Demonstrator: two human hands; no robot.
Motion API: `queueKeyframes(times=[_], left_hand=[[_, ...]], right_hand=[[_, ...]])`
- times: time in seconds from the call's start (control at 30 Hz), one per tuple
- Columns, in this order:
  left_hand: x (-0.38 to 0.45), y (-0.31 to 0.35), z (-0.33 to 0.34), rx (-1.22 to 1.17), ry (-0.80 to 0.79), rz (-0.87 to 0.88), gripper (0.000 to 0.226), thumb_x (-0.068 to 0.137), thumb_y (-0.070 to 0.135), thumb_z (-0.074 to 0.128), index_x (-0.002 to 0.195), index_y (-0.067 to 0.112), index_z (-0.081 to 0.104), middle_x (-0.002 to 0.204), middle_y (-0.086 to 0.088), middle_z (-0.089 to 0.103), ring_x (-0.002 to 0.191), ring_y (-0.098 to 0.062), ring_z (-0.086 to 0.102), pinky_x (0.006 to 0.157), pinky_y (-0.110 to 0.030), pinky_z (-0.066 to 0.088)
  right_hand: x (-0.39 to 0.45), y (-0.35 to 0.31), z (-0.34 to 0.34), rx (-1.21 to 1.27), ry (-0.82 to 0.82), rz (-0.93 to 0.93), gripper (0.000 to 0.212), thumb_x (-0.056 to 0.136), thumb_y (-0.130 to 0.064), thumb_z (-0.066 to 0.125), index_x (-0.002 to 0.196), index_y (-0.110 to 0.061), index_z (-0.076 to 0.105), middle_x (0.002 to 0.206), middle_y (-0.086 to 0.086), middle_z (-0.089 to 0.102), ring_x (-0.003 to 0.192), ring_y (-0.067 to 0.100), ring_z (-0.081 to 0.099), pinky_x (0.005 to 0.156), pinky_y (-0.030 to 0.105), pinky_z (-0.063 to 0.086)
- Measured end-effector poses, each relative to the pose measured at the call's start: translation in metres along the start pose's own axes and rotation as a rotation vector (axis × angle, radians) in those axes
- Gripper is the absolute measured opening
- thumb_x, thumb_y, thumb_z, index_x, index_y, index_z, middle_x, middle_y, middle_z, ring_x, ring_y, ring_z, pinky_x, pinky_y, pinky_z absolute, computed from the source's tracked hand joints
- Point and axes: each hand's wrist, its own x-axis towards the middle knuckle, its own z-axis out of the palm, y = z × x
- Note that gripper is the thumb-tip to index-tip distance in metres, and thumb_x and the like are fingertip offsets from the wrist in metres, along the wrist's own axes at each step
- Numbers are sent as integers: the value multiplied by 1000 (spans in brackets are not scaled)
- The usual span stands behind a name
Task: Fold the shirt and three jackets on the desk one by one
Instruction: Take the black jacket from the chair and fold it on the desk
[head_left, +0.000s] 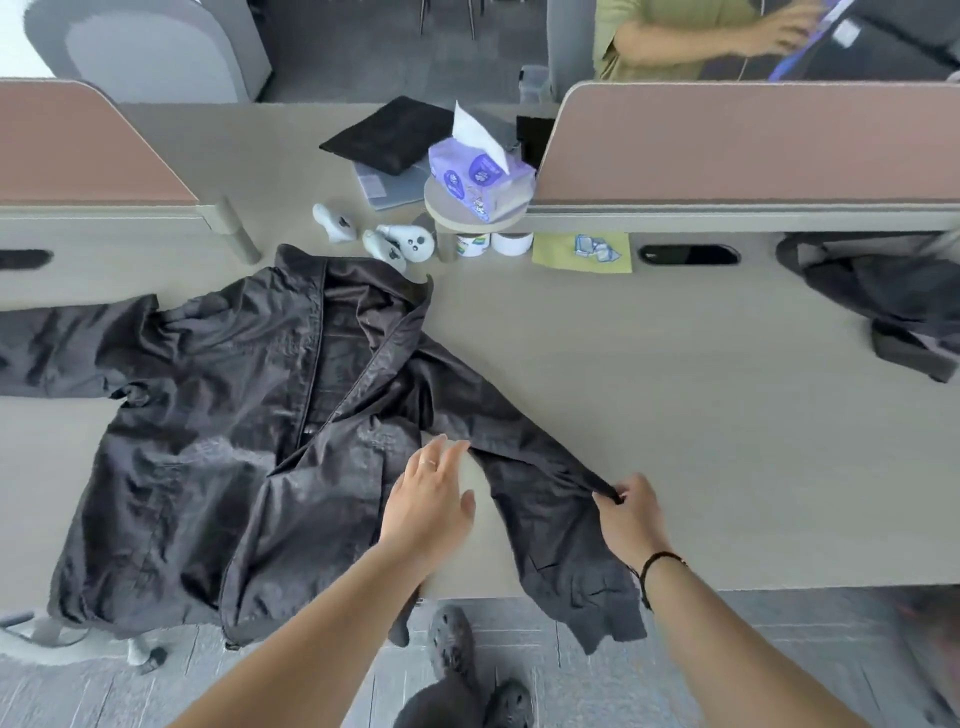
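Spread flat across the near left of the table (649, 364), a black jacket (218, 441) lies front up with its collar towards the far side and its front panels parted down the middle. Its one sleeve stretches off to the left edge of the view; the other sleeve (550, 499) runs down to the right, its cuff hanging over the near table edge. The right hand (631, 514) pinches a fold of that sleeve's outer edge between thumb and fingertips, lifting the cloth into a small peak. The left hand (431, 499), fingers straight and loosely spread, hovers or rests just where the sleeve meets the jacket's body; it grips nothing, and whether it touches the fabric cannot be told. A ring shows on one finger, a dark cord bracelet on the right wrist.

At the far right of the table lies another dark garment (883, 306), crumpled, well apart from the jacket. Beyond the collar sit pale grey controllers (400, 244), two small white pots (493, 244) and a yellow cloth (582, 252). A purple tissue pack (480, 182) stands on a round stand, beside a folded black item (389, 135) on a grey laptop. Behind the pink divider (753, 140) a person in a green top reaches right
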Motion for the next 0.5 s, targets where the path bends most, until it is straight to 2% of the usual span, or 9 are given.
queueKeyframes(times=[0.13,0.23,0.33,0.4,0.43,0.5], left_hand=[[43,22,-7,6,18,73,65,100,31,50,158,27,20,168,-1,11,153,-24,12,123,-41,24],[75,40,-10,-6,42,136,70,98,32,53,158,27,18,168,-3,8,154,-27,8,125,-41,17],[97,51,-6,53,-2,204,76,96,36,57,159,29,14,169,-4,5,155,-28,5,126,-43,14],[105,50,3,125,-76,216,80,95,35,57,159,30,10,169,-6,1,155,-29,2,126,-45,11],[107,48,9,155,-126,203,81,95,36,56,159,30,7,169,-7,-1,156,-30,0,126,-47,11],[109,38,21,221,-242,149,81,97,39,54,160,32,4,169,-7,-6,156,-32,-2,125,-50,11]], right_hand=[[25,-45,-64,-272,178,-225,19,89,-11,57,82,-22,43,75,-2,54,72,30,52,60,36,41],[31,-91,-113,-478,391,-450,19,86,-6,56,95,-21,49,78,-7,54,73,27,50,62,33,36],[34,-94,-132,-573,500,-617,38,76,4,65,108,-16,58,92,-1,66,80,28,60,62,31,40],[37,-67,-126,-677,407,-586,44,78,1,65,117,-18,58,107,-1,67,92,29,64,67,34,46],[41,-47,-121,-737,295,-491,46,85,-8,63,127,-21,53,121,-1,63,102,27,62,75,35,49],[50,-8,-110,-816,9,-186,67,93,-36,60,151,-29,27,153,1,38,128,26,51,93,40,51]])
